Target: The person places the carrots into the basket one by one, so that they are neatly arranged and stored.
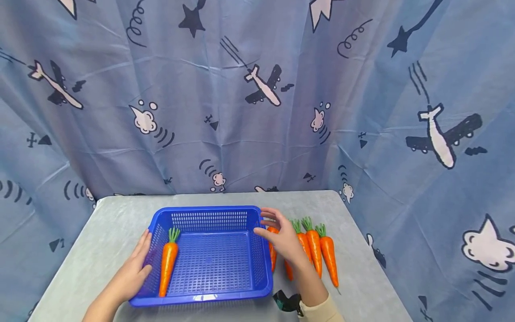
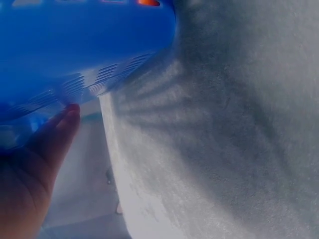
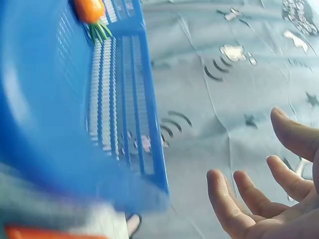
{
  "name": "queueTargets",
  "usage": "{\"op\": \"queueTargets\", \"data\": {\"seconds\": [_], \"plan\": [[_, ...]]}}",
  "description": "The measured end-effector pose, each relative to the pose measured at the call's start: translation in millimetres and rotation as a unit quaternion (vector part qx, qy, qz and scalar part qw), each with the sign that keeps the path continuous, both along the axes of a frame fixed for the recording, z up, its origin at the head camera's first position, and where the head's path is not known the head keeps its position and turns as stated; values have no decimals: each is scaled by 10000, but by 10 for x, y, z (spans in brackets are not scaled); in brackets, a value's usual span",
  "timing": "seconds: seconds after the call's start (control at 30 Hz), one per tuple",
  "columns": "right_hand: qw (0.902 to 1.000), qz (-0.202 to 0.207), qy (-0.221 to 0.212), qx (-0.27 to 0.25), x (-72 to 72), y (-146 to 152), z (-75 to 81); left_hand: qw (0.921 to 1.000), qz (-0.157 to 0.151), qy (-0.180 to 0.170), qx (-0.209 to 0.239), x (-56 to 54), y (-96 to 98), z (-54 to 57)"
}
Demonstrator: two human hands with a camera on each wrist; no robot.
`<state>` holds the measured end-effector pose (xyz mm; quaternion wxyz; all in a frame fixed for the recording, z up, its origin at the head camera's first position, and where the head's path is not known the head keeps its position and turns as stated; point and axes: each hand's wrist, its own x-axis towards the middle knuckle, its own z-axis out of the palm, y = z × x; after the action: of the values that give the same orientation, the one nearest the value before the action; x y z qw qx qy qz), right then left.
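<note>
A blue plastic basket (image 1: 209,297) with slotted walls stands on the table. One orange carrot (image 1: 168,266) with green stalks lies inside along its left wall. My left hand (image 1: 128,273) rests against the basket's left side with fingers extended; the left wrist view shows a fingertip at the slotted wall. By the basket's right rim is my right hand (image 1: 283,237), its fingers spread and slightly bent. Nothing is in it, and the right wrist view shows a gap between its fingers and the basket. Several carrots (image 1: 329,255) lie right of the basket, partly hidden by my right hand and forearm.
The pale table (image 1: 374,277) extends around the basket, its right edge beyond the carrots. A blue patterned curtain (image 1: 225,112) hangs behind the table and along its sides. A dark strap (image 1: 286,302) is by the right wrist.
</note>
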<state>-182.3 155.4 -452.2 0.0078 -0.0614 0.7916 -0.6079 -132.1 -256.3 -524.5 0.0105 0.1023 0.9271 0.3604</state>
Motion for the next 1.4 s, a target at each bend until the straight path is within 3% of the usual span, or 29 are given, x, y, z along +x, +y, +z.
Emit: {"op": "queueTargets", "data": {"seconds": [0.33,0.6,0.8,1.0,1.2,1.4], "plan": [[9967,-811,-45,-41,104,557,-130,9999,-28,-64,-147,-6,9,31],[9915,-1265,-153,252,258,956,-306,9999,43,-92,67,32,-20,-5],[9820,-1748,-403,587,342,1278,-486,9999,38,-154,52,11,-4,-10],[9686,-2261,-845,598,297,1498,-632,9999,11,-125,114,6,-18,25],[9638,-2359,-1088,606,220,1609,-811,9997,41,-153,159,4,-32,35],[9538,-2353,-1326,1319,156,1724,-929,9996,18,94,260,30,-14,-22]]}}
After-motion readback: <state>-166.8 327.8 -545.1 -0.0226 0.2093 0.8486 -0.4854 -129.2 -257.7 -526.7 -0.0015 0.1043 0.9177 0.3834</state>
